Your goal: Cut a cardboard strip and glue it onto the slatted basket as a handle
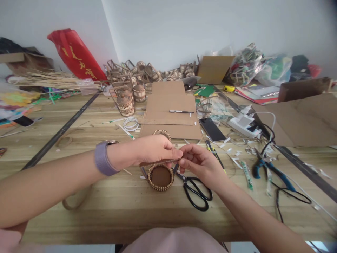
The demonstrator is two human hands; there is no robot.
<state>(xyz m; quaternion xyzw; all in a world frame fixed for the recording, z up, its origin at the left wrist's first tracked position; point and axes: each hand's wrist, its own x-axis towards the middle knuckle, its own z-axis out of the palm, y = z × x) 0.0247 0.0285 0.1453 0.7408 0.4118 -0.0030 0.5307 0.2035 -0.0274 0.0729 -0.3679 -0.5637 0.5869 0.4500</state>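
My left hand (158,149) and my right hand (198,163) meet above the table, fingertips pinched together. Between them runs a thin brown strip (158,162), its material not clear. Just below it sits a small round basket (149,181) with a beaded-looking rim and a brown inside. A second small round basket (162,132) shows partly behind my left hand. Black-handled scissors (196,191) lie on the table beside the near basket, their blades partly hidden near my right hand.
Flat cardboard (168,102) lies ahead with a pen (181,111) on it. A phone (212,129), a white power strip (243,121) and blue-handled pliers (272,172) are on the right. Several finished-looking small baskets (125,105) stand at the back left. Scraps litter the right side.
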